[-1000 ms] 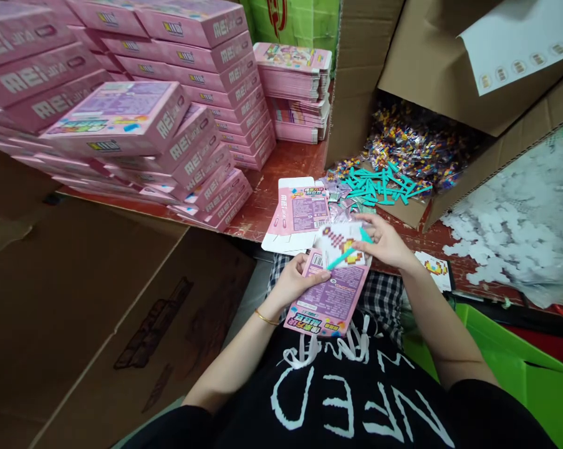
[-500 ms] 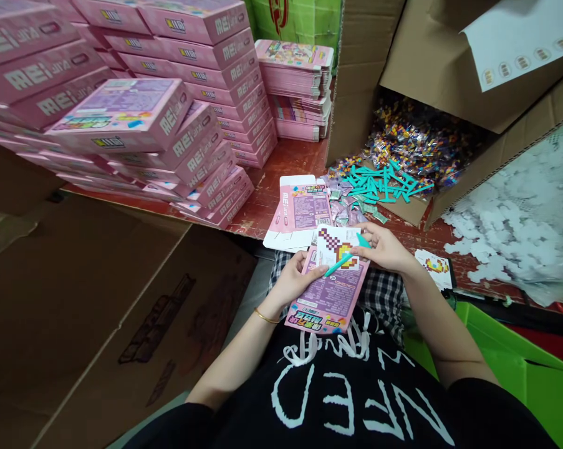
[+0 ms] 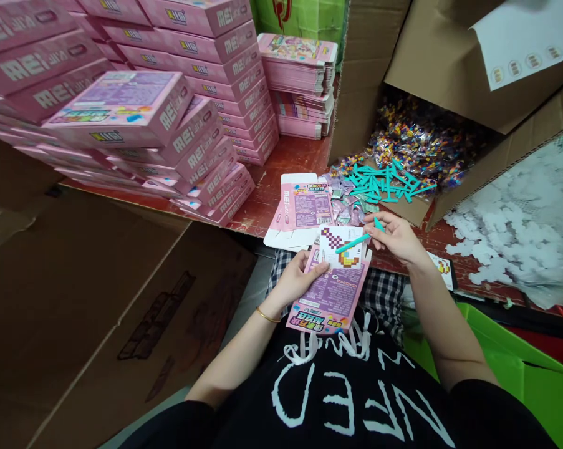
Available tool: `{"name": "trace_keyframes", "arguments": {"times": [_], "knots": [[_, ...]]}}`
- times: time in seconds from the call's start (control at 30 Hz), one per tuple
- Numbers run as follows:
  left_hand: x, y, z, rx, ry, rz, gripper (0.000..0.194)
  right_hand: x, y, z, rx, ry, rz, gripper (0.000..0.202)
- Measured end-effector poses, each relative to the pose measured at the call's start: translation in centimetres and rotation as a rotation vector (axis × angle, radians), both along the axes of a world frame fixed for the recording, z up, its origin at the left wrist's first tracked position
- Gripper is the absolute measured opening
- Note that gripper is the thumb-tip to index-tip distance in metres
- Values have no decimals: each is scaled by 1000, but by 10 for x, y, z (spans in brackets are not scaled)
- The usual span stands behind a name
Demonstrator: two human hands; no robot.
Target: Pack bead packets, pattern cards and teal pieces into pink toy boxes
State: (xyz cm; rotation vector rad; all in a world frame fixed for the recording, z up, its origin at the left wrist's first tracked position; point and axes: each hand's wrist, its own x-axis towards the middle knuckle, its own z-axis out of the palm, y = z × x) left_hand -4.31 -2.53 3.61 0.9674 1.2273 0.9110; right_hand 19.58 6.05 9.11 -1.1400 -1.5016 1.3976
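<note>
My left hand is closed on a pink and purple printed box, held in front of my lap, its thumb on top. A white card with a pixel picture lies over the far end of this box, near the left thumb. My right hand pinches a slim turquoise plastic stick with a broader end, its thin end reaching across the card. Whether the stick touches the card I cannot tell. Just beyond are flat pink cartons and a heap of similar turquoise sticks.
Stacked pink boxes rise on the left of the red table. Flat cartons are piled behind. An open cardboard box holds bags of colourful pieces. White pieces lie at right, above a green bin.
My right hand has moved up and to the right with the turquoise stick, uncovering more of the card. The left hand keeps its hold on the box.
</note>
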Motion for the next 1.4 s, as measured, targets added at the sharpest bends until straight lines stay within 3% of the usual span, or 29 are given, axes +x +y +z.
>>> {"name": "trace_keyframes", "arguments": {"times": [0.17,0.33,0.57,0.7,0.87,0.97,1.07,1.2,1.3,1.4], "knots": [[4,0,1,37,29,-1,42,-12,0,-8,37,-121,40,41],[5,0,2,64,87,10,41,-20,4,-12,-85,-96,165,38],[5,0,8,63,81,-21,47,-6,25,-18,-269,61,27,45],[5,-2,8,65,121,-37,45,4,32,-22,-227,60,-48,47],[4,-3,7,61,93,-70,48,5,32,-20,-80,-18,-37,50],[4,-3,7,53,83,-83,48,1,29,-13,75,-156,55,52],[5,-2,5,54,63,-86,47,-9,22,-5,222,-331,277,54],[4,-1,-1,57,-4,-51,49,-20,13,-2,349,-411,449,41],[2,-1,-9,28,-42,-15,49,-19,11,-9,387,-398,505,33],[1,-3,-16,-27,-53,35,49,-13,8,-17,329,-422,614,41]]}}
